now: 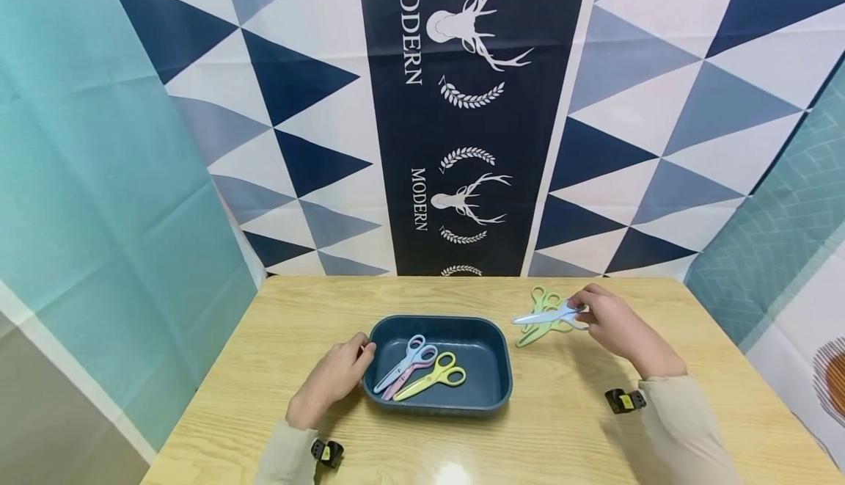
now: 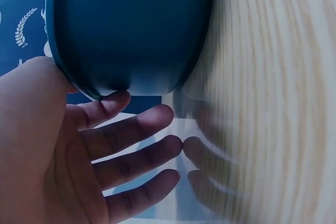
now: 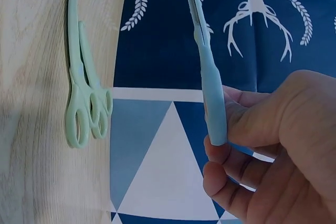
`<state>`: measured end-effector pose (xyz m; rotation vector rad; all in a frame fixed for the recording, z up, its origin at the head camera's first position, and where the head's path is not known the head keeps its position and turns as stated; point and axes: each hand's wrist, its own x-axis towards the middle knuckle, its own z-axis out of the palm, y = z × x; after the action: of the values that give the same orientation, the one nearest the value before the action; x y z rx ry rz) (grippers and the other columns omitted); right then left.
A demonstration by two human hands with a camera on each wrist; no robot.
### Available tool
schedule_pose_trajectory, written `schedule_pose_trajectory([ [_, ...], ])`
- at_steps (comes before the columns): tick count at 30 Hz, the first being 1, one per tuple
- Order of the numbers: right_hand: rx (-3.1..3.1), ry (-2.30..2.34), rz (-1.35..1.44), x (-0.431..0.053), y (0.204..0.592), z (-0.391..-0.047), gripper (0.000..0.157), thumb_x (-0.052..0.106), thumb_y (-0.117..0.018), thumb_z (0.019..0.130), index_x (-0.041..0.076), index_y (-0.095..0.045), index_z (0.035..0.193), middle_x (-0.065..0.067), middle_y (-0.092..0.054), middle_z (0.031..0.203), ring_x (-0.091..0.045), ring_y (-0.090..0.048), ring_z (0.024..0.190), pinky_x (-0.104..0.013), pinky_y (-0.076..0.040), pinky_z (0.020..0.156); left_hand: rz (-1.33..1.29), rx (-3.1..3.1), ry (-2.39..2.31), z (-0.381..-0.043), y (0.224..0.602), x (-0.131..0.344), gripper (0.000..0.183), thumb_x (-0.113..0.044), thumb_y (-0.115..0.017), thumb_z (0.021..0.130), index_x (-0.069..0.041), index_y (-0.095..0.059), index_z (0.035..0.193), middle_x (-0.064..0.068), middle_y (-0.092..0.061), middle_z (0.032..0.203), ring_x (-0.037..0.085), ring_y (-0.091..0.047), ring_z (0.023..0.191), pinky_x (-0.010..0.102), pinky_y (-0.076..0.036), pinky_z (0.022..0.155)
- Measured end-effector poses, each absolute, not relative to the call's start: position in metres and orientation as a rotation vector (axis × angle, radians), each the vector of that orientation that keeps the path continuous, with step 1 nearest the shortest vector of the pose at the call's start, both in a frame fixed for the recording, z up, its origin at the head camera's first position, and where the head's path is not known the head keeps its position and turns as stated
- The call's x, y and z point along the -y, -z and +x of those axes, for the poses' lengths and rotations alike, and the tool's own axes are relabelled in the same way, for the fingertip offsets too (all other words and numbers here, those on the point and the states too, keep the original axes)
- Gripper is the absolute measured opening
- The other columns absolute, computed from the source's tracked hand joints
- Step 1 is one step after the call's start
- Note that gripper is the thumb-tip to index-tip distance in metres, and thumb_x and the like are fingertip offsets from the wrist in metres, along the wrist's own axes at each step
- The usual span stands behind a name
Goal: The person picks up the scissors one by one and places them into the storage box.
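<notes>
My right hand (image 1: 614, 320) is pinching light blue scissors (image 1: 538, 318) by the handles, held above two green pairs (image 3: 79, 98) lying on the wooden table (image 1: 561, 434). My left hand (image 1: 333, 373) has thumb and index pinching the dark blue tray (image 1: 439, 406) at its rim, other fingers spread. Inside: a blue pair (image 1: 404, 362), a pink one (image 1: 404, 378) and a yellow one (image 1: 432, 377), kinda bunched toward the left.

Reads MODERN (image 1: 410, 23) in white capitals running downward on the dark band of the cloth (image 1: 475, 129), upper middle of the head view; repeats in smaller letters (image 1: 419, 199) lower on the same band. Appears upside down, cut by the upper edge, at upper right in the right wrist view. Too small to read on the blue scissors (image 1: 401, 367), lower middle, and on the yellow label (image 1: 326, 453), lower left.
</notes>
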<state>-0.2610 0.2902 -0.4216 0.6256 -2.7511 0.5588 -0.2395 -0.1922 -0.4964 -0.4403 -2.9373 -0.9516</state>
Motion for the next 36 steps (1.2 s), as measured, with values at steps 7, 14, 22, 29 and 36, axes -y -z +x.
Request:
schedule_pose_trajectory([
  [7, 2.701, -0.512, 0.714, -0.28, 0.421, -0.268, 0.018, -0.015, -0.069, 0.084, -0.001, -0.071, 0.096, -0.011, -0.065, 0.096, -0.027, -0.068, 0.085, -0.042, -0.058, 0.075, -0.438, 2.935, 0.927, -0.239, 0.497, 0.192, 0.026, -0.034, -0.045, 0.111, -0.014, -0.06, 0.104, -0.004, -0.05, 0.066, 0.01, -0.048, 0.058, 0.028, -0.041, 0.059],
  [14, 2.742, -0.468, 0.738, -0.268, 0.415, -0.274, 0.018, -0.014, -0.069, 0.085, 0.0, -0.071, 0.096, -0.01, -0.063, 0.095, -0.024, -0.066, 0.086, -0.042, -0.057, 0.075, -0.417, 2.938, 0.909, -0.238, 0.499, 0.193, 0.027, -0.035, -0.045, 0.111, -0.014, -0.061, 0.104, -0.004, -0.05, 0.067, 0.011, -0.049, 0.06, 0.029, -0.042, 0.062],
  [22, 2.764, -0.5, 0.74, -0.256, 0.409, -0.277, 0.02, -0.016, -0.067, 0.083, -0.002, -0.072, 0.097, -0.009, -0.064, 0.095, -0.025, -0.066, 0.088, -0.045, -0.057, 0.08, -0.412, 2.942, 0.907, -0.239, 0.499, 0.194, 0.029, -0.038, -0.043, 0.111, -0.016, -0.061, 0.104, -0.005, -0.05, 0.066, 0.01, -0.049, 0.059, 0.029, -0.042, 0.062],
  [29, 2.767, -0.5, 0.792, -0.242, 0.404, -0.281, 0.021, -0.015, -0.068, 0.083, -0.002, -0.072, 0.1, -0.01, -0.065, 0.097, -0.025, -0.066, 0.089, -0.045, -0.057, 0.082, -0.403, 2.954, 0.911, -0.241, 0.497, 0.193, 0.027, -0.037, -0.044, 0.111, -0.016, -0.061, 0.106, -0.005, -0.051, 0.067, 0.01, -0.05, 0.059, 0.029, -0.042, 0.062],
  [36, 2.778, -0.49, 0.793, -0.226, 0.397, -0.281, 0.021, -0.011, -0.07, 0.085, 0.002, -0.074, 0.1, -0.008, -0.066, 0.1, -0.026, -0.061, 0.093, -0.045, -0.055, 0.084, -0.415, 2.955, 0.905, -0.24, 0.497, 0.192, 0.029, -0.036, -0.044, 0.111, -0.014, -0.061, 0.107, -0.004, -0.051, 0.067, 0.01, -0.049, 0.058, 0.029, -0.042, 0.06],
])
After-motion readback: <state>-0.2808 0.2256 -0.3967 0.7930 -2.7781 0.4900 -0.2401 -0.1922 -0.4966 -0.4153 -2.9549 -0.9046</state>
